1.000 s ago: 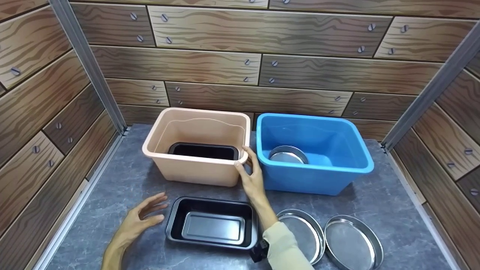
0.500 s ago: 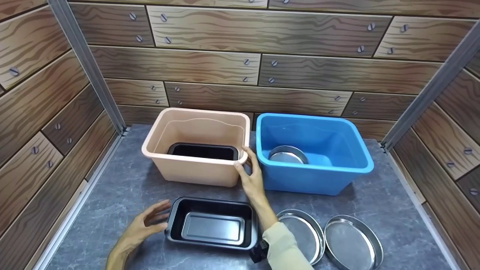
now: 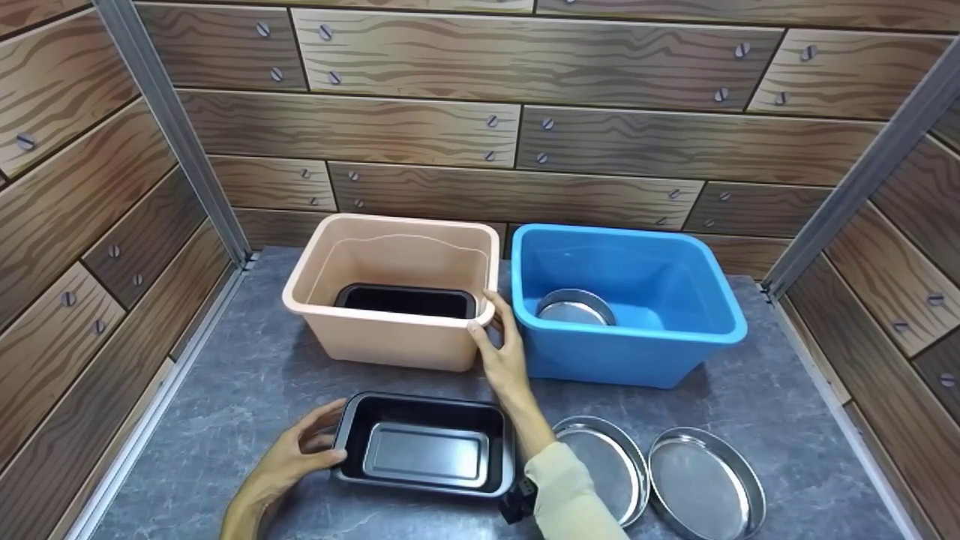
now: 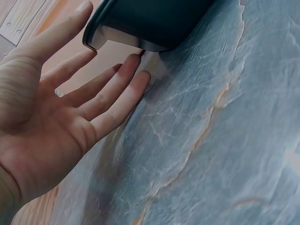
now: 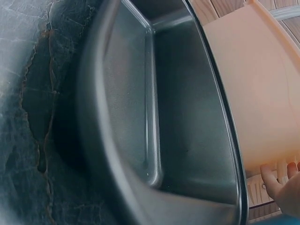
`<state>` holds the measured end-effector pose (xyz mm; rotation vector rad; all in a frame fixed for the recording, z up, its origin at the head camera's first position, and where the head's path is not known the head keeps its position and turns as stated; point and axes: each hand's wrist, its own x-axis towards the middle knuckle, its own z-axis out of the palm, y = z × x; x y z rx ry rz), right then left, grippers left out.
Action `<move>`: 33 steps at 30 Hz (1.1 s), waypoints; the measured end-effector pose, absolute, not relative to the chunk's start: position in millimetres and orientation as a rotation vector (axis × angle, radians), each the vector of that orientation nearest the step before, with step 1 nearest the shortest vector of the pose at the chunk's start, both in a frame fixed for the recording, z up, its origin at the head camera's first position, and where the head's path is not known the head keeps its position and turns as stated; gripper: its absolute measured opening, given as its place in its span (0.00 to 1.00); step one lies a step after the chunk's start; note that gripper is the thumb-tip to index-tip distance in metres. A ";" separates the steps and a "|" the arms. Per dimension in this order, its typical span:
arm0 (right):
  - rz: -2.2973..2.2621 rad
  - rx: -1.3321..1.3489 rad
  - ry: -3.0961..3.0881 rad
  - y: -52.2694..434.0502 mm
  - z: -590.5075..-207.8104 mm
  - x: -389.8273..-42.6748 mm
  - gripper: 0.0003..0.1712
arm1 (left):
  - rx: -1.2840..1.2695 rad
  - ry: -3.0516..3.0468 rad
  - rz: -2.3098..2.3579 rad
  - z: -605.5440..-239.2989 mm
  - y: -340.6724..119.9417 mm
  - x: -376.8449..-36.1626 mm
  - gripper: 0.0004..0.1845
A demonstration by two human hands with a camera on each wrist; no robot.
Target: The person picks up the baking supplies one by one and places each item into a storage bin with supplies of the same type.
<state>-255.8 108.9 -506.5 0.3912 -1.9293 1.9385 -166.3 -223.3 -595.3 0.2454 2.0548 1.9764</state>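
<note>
Left hand [image 3: 289, 465]: now at the left end of the black pan [image 3: 427, 444], thumb over the rim, fingers [image 4: 117, 79] spread and straight beneath it; a second ago hovering apart from it over the table [image 3: 247, 375], since then moved in to contact.
Meaning: contact made, no closed grip visible yet; pan flat on the table, not lifted.
Black pan: near the front edge of the table, left of centre, just in front of the beige bin [image 3: 390, 300]; unmoved across the three head views.
Beige bin: toward the back edge, left of centre; a second pan [image 3: 407, 301] inside it.
Right hand [image 3: 504, 352]: pinching the bin's front right corner rim, thumb on the front, fingers curled over the edge; same hold as a second ago.
Blue bin [image 3: 630, 300]: back edge, right of the beige one, just beside it; one round tin [image 3: 576, 307] within.
Round tins: two on the table near the front edge, right of the black pan, one [image 3: 604, 465] touching or overlapping the other [image 3: 705, 484].
</note>
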 end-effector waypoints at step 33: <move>1.942 0.358 -1.965 108.8 -506.9 -255.5 0.32 | 0.281 1.971 1.996 -589.5 -213.5 -168.5 0.50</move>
